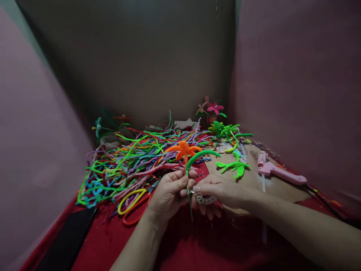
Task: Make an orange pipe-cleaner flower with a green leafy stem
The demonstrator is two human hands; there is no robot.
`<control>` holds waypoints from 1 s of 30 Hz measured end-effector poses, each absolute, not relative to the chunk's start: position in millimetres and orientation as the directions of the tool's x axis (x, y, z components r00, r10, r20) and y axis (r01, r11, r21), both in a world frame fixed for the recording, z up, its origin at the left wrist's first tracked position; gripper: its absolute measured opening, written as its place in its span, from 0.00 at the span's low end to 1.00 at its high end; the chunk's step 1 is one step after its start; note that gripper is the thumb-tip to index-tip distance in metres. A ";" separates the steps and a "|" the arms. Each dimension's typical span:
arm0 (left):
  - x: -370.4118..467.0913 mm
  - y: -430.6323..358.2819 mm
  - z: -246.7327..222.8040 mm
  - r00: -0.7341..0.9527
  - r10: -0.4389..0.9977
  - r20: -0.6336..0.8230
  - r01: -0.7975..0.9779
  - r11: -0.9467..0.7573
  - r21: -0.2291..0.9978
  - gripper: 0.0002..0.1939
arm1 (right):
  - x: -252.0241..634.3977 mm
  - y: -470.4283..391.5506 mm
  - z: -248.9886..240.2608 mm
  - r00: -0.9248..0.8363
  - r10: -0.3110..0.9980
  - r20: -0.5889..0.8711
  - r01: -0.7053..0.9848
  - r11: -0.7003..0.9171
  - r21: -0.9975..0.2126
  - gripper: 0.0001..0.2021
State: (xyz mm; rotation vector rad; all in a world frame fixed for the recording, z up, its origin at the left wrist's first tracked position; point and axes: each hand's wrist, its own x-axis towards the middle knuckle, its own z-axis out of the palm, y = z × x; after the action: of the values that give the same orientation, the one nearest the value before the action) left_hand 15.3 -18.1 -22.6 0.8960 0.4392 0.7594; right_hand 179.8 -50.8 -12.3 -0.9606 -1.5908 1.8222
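An orange fuzzy flower point(184, 150) stands upright on a thin green stem point(190, 205), with a curved green leaf point(201, 153) at its side. My left hand point(170, 192) pinches the stem just below the flower. Close on its right, my right hand point(214, 190) is closed on a pale spool with holes point(205, 199), its thumb and index finger near the stem. A small shiny strip shows between the spool side and the stem.
Many coloured pipe cleaners point(141, 150) are heaped at the back left. Scissors point(134, 203) lie beside my left hand. A pink glue gun point(282, 172) rests on brown cardboard point(287, 192) at the right, near green leaf pieces point(235, 165). A black object point(67, 237) lies front left.
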 end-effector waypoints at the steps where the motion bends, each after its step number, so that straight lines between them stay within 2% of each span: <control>1: 15.1 -17.4 -23.0 0.664 0.748 -0.028 -0.405 0.390 0.827 0.09 | 180.1 -50.8 -9.5 -0.606 0.778 -0.168 0.082 -0.149 -0.985 0.15; 4: 15.8 -14.6 -24.7 0.662 0.749 -0.027 -0.370 0.357 0.858 0.10 | 180.9 -51.0 -4.7 -0.605 0.771 -0.197 0.146 -0.136 -0.980 0.16; 7: 19.1 -10.9 -29.8 0.670 0.741 -0.049 -0.240 0.278 0.930 0.10 | 183.0 -52.6 -12.5 -0.562 0.795 -0.230 0.236 -0.113 -0.965 0.16; 12: 25.6 -4.1 -42.8 0.678 0.729 -0.091 -0.055 0.174 0.983 0.11 | 187.6 -55.1 -44.5 -0.454 0.886 -0.093 0.287 0.047 -0.957 0.14; 15: 31.3 -3.1 -46.7 0.650 0.753 -0.102 0.022 0.115 0.993 0.10 | 187.5 -53.7 -53.8 -0.428 0.900 -0.080 0.326 0.071 -0.943 0.16; 22: 30.3 -17.0 -31.5 0.463 0.879 -0.111 0.222 0.006 0.975 0.14 | 185.9 -51.6 -48.0 -0.406 0.905 -0.126 0.246 -0.025 -0.969 0.19; 25: -6.5 -23.9 -17.7 0.340 0.940 -0.021 0.339 -0.102 0.935 0.08 | 187.2 -50.9 -50.0 -0.403 0.907 -0.123 0.216 -0.036 -0.976 0.17; 26: -22.9 -25.3 -14.5 0.293 0.952 0.092 0.503 -0.235 0.832 0.08 | 187.4 -50.7 -50.7 -0.401 0.908 -0.120 0.205 -0.039 -0.978 0.15; 27: -39.4 -26.2 -12.6 0.288 0.946 0.152 0.668 -0.312 0.676 0.09 | 187.5 -50.7 -51.1 -0.399 0.908 -0.126 0.199 -0.049 -0.979 0.14; 28: -54.8 -26.6 -12.2 0.268 0.948 0.169 0.807 -0.317 0.498 0.11 | 187.3 -50.7 -51.2 -0.400 0.906 -0.137 0.190 -0.065 -0.980 0.12; 30: -77.2 -26.4 -15.0 0.239 0.964 0.119 0.955 -0.255 0.153 0.16 | 186.6 -51.0 -50.4 -0.399 0.902 -0.168 0.155 -0.115 -0.981 0.10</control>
State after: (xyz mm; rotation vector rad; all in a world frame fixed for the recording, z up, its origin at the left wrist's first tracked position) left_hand -77.2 -26.4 -15.0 2.4338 1.8865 0.2914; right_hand 186.6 -51.0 -50.4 -1.1863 -1.5475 1.5709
